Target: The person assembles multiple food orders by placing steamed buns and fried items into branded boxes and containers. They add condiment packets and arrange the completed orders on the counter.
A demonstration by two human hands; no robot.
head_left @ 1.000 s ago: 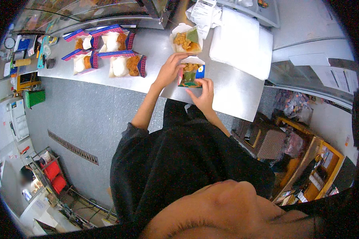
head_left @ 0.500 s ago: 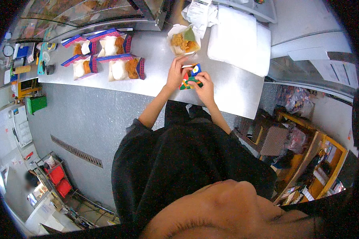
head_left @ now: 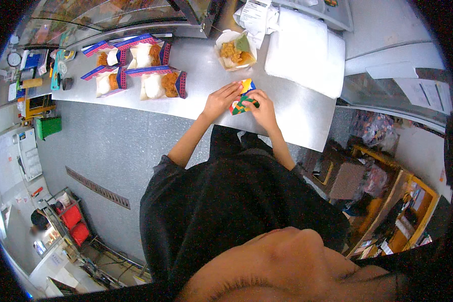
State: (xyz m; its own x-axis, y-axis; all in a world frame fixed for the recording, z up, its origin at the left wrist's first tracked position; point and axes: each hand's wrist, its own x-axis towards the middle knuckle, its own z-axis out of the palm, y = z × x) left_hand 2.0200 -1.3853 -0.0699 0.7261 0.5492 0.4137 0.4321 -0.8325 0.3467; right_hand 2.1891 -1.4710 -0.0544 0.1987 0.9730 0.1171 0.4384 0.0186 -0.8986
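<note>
A small cardboard box (head_left: 238, 107) in green, yellow, blue and orange is between my two hands at the counter's near edge. My left hand (head_left: 220, 101) grips its upper left side, fingers close together over the top panel. With fingers curled, my right hand (head_left: 262, 108) holds the box's right side. The fingers partly hide the box, so whether its flaps are closed cannot be made out. Just beyond my hands stands an opened paper carton (head_left: 248, 60) with golden fried pieces (head_left: 230, 52) and a green piece (head_left: 242, 43) in it.
Several blue-and-pink food sleeves (head_left: 182, 84) with white and fried items stand on the steel counter (head_left: 292, 118) to the left. White sheets (head_left: 307, 58) are stacked at the right, beside paper slips (head_left: 256, 17). A glass cabinet (head_left: 121, 22) borders the back. A person (head_left: 39, 219) is far left.
My left hand has flattened over the box's top, and a yellow panel shows where blue with a white patch was. My right hand stays on the box. The view has shifted slightly.
</note>
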